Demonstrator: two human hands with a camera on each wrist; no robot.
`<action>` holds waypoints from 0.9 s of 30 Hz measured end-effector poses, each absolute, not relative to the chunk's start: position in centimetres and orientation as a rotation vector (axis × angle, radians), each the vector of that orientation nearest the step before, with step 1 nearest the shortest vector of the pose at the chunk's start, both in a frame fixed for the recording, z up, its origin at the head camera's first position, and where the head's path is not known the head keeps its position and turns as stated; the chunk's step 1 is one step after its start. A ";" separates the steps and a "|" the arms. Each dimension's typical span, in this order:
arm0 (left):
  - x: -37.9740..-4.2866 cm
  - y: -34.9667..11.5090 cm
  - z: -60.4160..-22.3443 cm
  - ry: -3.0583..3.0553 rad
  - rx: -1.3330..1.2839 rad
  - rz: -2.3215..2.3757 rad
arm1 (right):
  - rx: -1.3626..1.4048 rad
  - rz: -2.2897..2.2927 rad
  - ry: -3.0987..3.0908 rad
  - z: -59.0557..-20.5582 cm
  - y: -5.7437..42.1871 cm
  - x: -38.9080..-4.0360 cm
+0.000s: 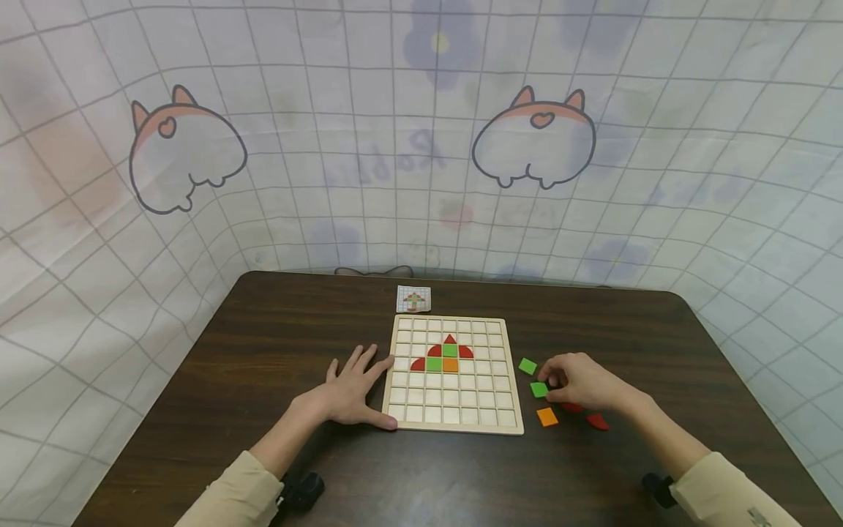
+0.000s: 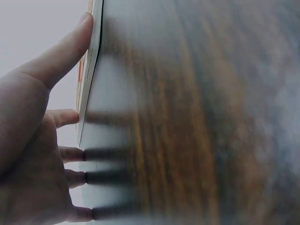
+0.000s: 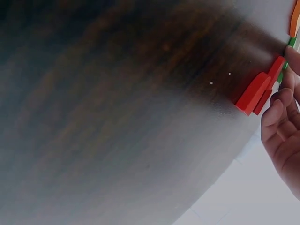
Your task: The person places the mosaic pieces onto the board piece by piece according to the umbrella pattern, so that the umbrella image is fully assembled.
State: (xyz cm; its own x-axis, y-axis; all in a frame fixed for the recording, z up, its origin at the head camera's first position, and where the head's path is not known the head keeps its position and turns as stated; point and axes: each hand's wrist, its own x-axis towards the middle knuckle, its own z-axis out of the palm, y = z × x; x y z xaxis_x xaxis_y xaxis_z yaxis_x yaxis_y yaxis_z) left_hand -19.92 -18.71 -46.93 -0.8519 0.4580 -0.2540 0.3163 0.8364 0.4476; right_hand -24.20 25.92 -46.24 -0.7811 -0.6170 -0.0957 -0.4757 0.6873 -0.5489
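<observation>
A pale wooden grid board (image 1: 451, 399) lies on the table, bearing red, green and orange tiles in several cells. My left hand (image 1: 349, 395) spreads beside its left edge, with the thumb on the near left corner and the index finger touching the side. To the board's right, my right hand (image 1: 582, 382) has thumb and index finger at a green square tile (image 1: 538, 390), pinching its edges. Another green square (image 1: 527, 366) lies just beyond, and an orange square (image 1: 547, 417) nearer. Red curved pieces (image 3: 255, 91) lie beside the right hand, one partly hidden under it in the head view.
A small pattern card (image 1: 413, 298) with a coloured figure on a grid lies behind the board. The dark wooden table (image 1: 276, 329) meets a checked cloth (image 1: 421, 183) at its back edge. Black wrist straps show at both sleeves.
</observation>
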 end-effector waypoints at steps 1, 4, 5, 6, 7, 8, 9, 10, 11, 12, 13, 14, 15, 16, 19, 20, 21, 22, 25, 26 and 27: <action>-19.9 -18.7 -46.9 2.664 0.580 0.563 | -0.876 -0.741 2.629 -46.2 25.9 -24.2; -20.0 -18.7 -46.9 2.667 0.580 0.555 | -0.882 -0.734 2.630 -46.1 25.7 -24.2; -20.0 -18.7 -46.9 2.667 0.581 0.555 | -0.881 -0.736 2.628 -46.1 25.6 -24.2; -19.9 -18.7 -47.0 2.668 0.582 0.555 | -0.877 -0.738 2.627 -46.0 25.5 -24.2; -20.0 -18.7 -47.0 2.668 0.583 0.555 | -0.874 -0.739 2.628 -45.9 25.4 -24.2; -20.0 -18.7 -47.0 2.668 0.586 0.552 | -0.872 -0.742 2.628 -45.7 25.3 -24.2; -20.0 -18.7 -47.1 2.668 0.587 0.551 | -0.867 -0.745 2.629 -45.6 25.2 -24.2; -20.0 -18.7 -47.1 2.668 0.588 0.550 | -0.866 -0.750 2.629 -45.4 25.1 -24.2; -20.0 -18.7 -47.1 2.668 0.589 0.549 | -0.867 -0.753 2.630 -45.3 25.0 -24.3; -20.0 -18.7 -47.1 2.668 0.589 0.548 | -0.869 -0.755 2.631 -45.2 24.8 -24.3; -20.0 -18.7 -47.1 2.667 0.589 0.548 | -0.872 -0.759 2.629 -45.2 24.6 -24.4; -20.0 -18.7 -47.1 2.667 0.588 0.546 | -0.881 -0.760 2.627 -45.1 24.5 -24.5; -20.0 -18.7 -47.1 2.667 0.586 0.545 | -0.888 -0.760 2.626 -45.1 24.3 -24.6; -20.0 -18.7 -47.0 2.666 0.585 0.547 | -0.899 -0.760 2.622 -45.1 24.1 -24.7; -20.0 -18.7 -47.0 2.665 0.583 0.549 | -0.929 -0.753 2.619 -45.1 23.5 -24.9; -20.0 -18.7 -47.0 2.666 0.583 0.549 | -0.938 -0.748 2.620 -45.2 23.3 -25.0; -20.0 -18.7 -47.0 2.665 0.584 0.550 | -0.941 -0.745 2.621 -45.2 23.0 -25.0; -20.0 -18.7 -47.0 2.666 0.585 0.550 | -0.944 -0.745 2.621 -45.2 22.8 -25.1; -19.9 -18.7 -47.0 2.667 0.585 0.547 | -0.966 -0.749 2.621 -45.2 22.1 -25.1; -19.9 -18.7 -46.9 2.667 0.585 0.548 | -0.976 -0.756 2.617 -45.1 21.9 -25.1; -19.9 -18.7 -46.9 2.666 0.584 0.550 | -0.985 -0.763 2.614 -45.1 21.7 -25.2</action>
State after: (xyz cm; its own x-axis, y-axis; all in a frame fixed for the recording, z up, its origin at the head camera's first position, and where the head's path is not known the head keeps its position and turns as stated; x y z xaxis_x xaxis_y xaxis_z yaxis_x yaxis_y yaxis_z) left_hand -19.91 -18.67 -46.93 -0.8515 0.4583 -0.2549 0.3202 0.8393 0.4395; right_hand -25.17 21.74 -45.12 -0.7420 -0.6690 -0.0427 -0.5409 0.6352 -0.5513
